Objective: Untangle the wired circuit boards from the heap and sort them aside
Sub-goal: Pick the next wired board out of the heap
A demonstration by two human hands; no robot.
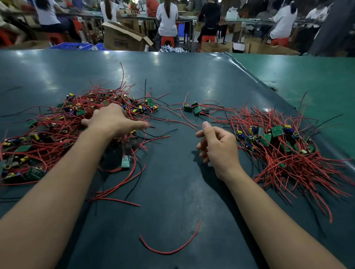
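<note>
Circuit boards with red wires are lying heaped [57,128] at nine o'clock on our worktop [170,78]; sorted ones [277,143] are piling at three o'clock. Our left hand [113,121] is pressing into the heap, grip wide. Our right hand [217,145] is hovering mid-worktop, fingers loosely curled, holding nothing.

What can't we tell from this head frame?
- Left hand: fingertips buried in the tangled heap of red-wired green circuit boards; any grip hidden.
- Right hand: fingers curled; a held wire is too thin to confirm.
- Heap's left part: cut off by the frame edge.
- Sorted pile of wired boards: count obscured by overlapping wires.
</note>
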